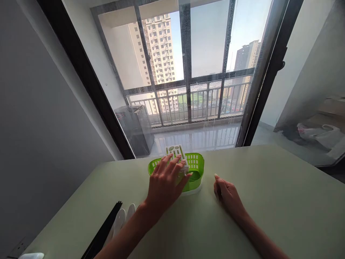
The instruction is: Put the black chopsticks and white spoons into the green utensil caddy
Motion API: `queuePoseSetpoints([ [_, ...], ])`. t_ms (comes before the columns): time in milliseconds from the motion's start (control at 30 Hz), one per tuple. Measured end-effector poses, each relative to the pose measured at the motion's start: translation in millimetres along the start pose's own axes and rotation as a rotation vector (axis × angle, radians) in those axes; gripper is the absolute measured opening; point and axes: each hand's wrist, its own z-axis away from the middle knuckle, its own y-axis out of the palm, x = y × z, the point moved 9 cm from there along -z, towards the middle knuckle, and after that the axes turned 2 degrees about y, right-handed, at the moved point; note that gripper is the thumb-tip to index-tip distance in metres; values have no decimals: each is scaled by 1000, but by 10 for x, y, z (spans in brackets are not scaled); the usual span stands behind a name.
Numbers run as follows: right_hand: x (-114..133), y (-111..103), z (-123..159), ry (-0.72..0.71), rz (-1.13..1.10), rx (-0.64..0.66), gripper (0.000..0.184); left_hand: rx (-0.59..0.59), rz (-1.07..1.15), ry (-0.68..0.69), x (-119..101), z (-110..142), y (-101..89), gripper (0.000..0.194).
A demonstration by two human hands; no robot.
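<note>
My left hand grips a white slotted rack with round holes at its far end. Its fingers lie over the top and the thumb is on the near right side. The rack is tilted over a green basket with pierced walls and a white base. Part of the basket is hidden behind the hand. To the right of the basket, my right hand rests on the table, fingers curled in, with nothing seen in it. Black chopsticks and white spoons lie left of my left forearm, which partly covers the spoons.
The pale green table reaches to a glass sliding door with a dark frame. A white object lies at the lower left edge, near a wall socket. White bags stand beyond the table at right.
</note>
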Motion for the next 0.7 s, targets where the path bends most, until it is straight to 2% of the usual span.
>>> queuePoseSetpoints([
  [100,-9,-6,7,19,0,-3,66,-40,-20,-68,388,59,-70,18],
  [267,9,3,26,29,8,13,65,-69,-37,-124,1073,315,-267,18],
  [433,-31,13,9,23,23,26,63,-47,26,-148,1497,644,-575,21],
  [567,-52,15,-8,13,51,33,62,-25,-20,-168,1605,807,-776,23],
  [633,-51,13,-5,10,70,35,62,-63,-85,-128,1522,830,-860,20],
  [700,-45,15,4,10,93,41,60,-132,-146,-72,1327,836,-908,22],
])
